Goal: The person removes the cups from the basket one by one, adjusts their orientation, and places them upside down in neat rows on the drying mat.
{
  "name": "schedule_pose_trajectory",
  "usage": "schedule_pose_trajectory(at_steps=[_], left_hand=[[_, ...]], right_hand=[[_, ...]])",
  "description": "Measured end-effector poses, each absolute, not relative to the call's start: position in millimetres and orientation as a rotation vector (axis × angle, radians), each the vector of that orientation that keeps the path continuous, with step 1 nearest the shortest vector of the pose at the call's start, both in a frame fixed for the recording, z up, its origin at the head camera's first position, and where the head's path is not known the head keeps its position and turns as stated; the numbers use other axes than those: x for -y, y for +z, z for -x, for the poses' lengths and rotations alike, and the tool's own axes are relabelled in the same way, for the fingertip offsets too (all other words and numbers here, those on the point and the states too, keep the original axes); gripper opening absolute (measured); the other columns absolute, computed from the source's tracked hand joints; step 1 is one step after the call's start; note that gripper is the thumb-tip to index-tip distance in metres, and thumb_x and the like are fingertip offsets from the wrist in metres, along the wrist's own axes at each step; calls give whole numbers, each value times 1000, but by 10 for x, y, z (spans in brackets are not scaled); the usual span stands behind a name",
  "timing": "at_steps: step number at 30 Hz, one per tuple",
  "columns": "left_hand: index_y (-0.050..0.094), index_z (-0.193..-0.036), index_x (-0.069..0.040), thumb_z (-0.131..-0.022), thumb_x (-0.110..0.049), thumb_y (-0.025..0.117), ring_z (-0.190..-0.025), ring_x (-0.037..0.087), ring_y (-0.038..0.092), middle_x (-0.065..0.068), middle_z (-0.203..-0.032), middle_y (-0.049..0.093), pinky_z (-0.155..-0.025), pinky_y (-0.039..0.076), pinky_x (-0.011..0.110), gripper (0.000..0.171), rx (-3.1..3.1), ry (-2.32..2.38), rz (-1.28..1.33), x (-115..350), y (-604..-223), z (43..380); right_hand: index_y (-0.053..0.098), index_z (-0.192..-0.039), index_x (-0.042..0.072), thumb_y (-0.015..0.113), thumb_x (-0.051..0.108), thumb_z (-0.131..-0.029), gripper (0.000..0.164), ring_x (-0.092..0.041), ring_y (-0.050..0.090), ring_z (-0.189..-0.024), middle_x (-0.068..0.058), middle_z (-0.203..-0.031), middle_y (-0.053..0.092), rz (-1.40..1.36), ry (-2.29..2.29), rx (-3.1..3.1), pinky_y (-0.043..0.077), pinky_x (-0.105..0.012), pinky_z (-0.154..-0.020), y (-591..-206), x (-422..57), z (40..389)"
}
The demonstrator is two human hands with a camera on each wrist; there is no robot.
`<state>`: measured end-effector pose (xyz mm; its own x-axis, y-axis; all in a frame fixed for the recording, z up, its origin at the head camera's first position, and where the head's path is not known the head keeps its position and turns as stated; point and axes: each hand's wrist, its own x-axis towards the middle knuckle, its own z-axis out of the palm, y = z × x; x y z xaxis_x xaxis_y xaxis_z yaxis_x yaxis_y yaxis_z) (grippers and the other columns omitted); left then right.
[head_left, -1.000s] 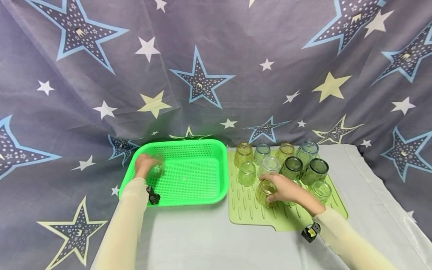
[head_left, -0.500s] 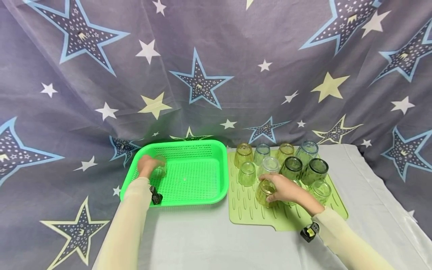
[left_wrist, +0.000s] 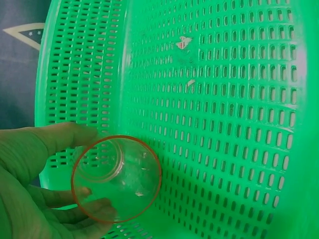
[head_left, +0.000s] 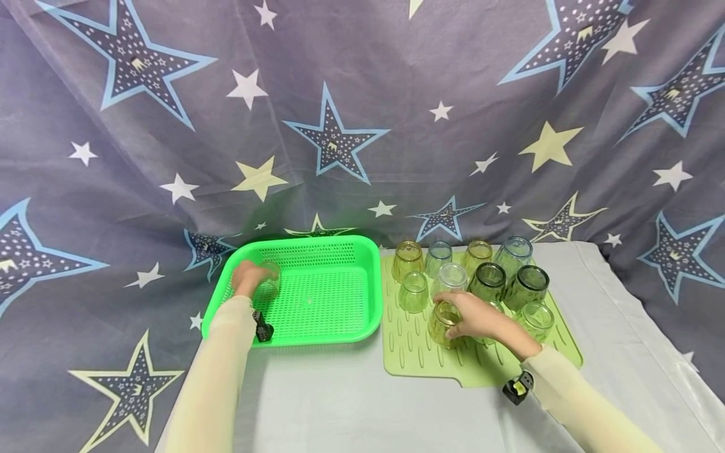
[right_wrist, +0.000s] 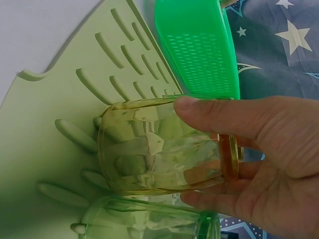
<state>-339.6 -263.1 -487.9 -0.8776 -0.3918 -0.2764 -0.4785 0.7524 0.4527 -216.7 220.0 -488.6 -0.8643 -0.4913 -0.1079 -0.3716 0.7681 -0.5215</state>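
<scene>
My left hand [head_left: 249, 278] reaches into the left end of the green plastic basket [head_left: 370, 283]. It grips a clear drinking glass [left_wrist: 132, 186], thumb on one side and fingers on the other. The glass's round mouth faces the left wrist camera. On the light green drying mat [head_left: 413, 362], my right hand [head_left: 481, 316] holds an amber drinking glass [right_wrist: 149, 149] that stands upside down. Its thumb lies along the near side in the right wrist view, and the fingers are partly hidden behind the glass.
Several upside-down glasses stand close behind and beside the right hand, among them a pale green glass [head_left: 413, 292], a dark-based glass [head_left: 527, 286] and a bluish glass [head_left: 514, 255]. A star-patterned curtain [head_left: 340, 189] hangs behind the white-covered table [head_left: 362, 402].
My left hand has shifted slightly to the right inside the basket with the clear glass. The right hand keeps its hold on the amber glass in the same place.
</scene>
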Motion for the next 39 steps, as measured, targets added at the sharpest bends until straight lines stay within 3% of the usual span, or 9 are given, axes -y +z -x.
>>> schedule_pose_trajectory(at_steps=[8, 13, 17, 21, 28, 39], left_hand=[[59, -96, 3, -76, -31, 83, -73, 24, 49, 13, -85, 56, -57, 47, 31, 46, -2803, 840, 718, 2660, -4891, 3369], [60, -95, 0, -77, -35, 84, -78, 26, 53, 13, -88, 60, -65, 50, 35, 46, -2852, 926, 668, 2624, -4838, 3344], [67, -107, 0, -79, -39, 83, -94, 33, 62, 19, -111, 68, -77, 53, 39, 51, -2875, 989, 597, 2568, -4741, 3344], [66, -127, 0, -81, -38, 81, -111, 38, 63, 21, -130, 66, -89, 54, 46, 61, -2874, 1087, 547, 2474, -4622, 3346], [59, -138, -2, -84, -30, 81, -120, 41, 61, 24, -137, 62, -97, 55, 51, 65, -2858, 1291, 410, 2257, -4414, 3324], [60, -139, -9, -83, -25, 84, -127, 34, 58, 16, -136, 63, -105, 51, 51, 64, -2822, 1541, 168, 1918, -4125, 3227]], right_hand=[[56, -138, -4, 91, 11, -69, 78, -47, 57, -125, -29, -136, 59, 694, -725, -2724, 47, -59, -107, -4873, -2177, 2182], [56, -138, -4, 91, 11, -70, 78, -47, 57, -125, -29, -136, 59, 696, -723, -2724, 47, -59, -108, -4883, -2190, 2192], [56, -137, -4, 91, 11, -69, 78, -47, 57, -125, -29, -136, 60, 695, -724, -2726, 47, -59, -107, -4887, -2198, 2198], [55, -138, -5, 91, 10, -69, 79, -47, 57, -125, -29, -136, 59, 692, -726, -2723, 47, -59, -107, -4884, -2197, 2196], [55, -139, -3, 90, 10, -70, 79, -48, 57, -125, -31, -139, 56, 658, -727, -2710, 48, -60, -106, -4874, -2173, 2178], [55, -139, -3, 91, 10, -69, 79, -48, 58, -124, -31, -138, 56, 647, -715, -2718, 49, -59, -105, -4874, -2160, 2154]])
